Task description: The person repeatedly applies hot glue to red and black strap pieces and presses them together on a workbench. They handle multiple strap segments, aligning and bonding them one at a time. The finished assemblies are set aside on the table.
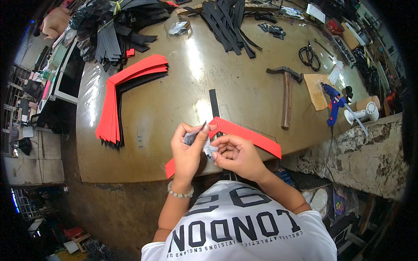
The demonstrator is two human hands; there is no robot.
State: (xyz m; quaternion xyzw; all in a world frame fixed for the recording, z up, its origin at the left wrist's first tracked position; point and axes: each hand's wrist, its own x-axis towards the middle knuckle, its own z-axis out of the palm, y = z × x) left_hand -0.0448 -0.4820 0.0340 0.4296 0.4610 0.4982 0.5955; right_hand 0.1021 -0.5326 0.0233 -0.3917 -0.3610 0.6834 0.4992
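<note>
Near the table's front edge, my left hand is closed on a small crumpled whitish-grey packet, thumb pointing up. The fingers of my right hand pinch the packet's lower right edge. What the packet contains cannot be made out. Beneath both hands lies an angled red strip, its bend at the top and one arm running to each side; my left hand covers much of the left arm. A narrow black strap extends from under the bend toward the far side of the table.
A fanned stack of bent red and black strips lies left. Bundled black straps and a clear packet sit at the back. Rightward are a hammer, black scissors, a blue glue gun with trailing cord and a white spool.
</note>
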